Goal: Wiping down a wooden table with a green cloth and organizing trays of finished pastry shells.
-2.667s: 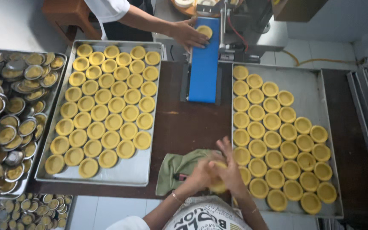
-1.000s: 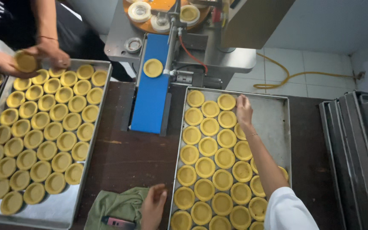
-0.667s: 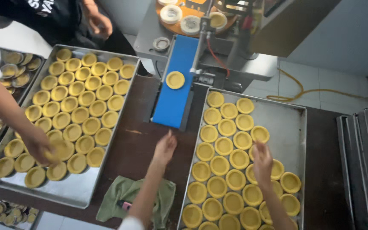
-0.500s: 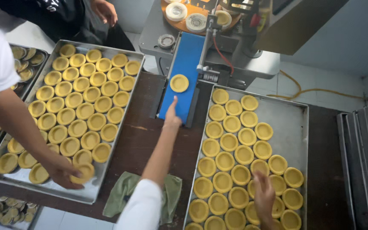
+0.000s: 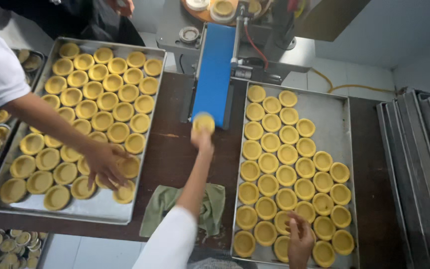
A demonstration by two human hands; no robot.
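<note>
Left hand lifts blurred tart shell; right hand partly cut off.

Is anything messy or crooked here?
Mostly tidy. The green cloth lies crumpled on the dark table between the two trays, and the right tray's tart shells sit in slanting rows, leaving its upper right corner bare.

The left hand and its tart shell were motion-blurred, so the grip could not be read. The right hand ran off the bottom edge and covered shells on the right tray. A co-worker's hand hid several shells on the left tray.
</note>
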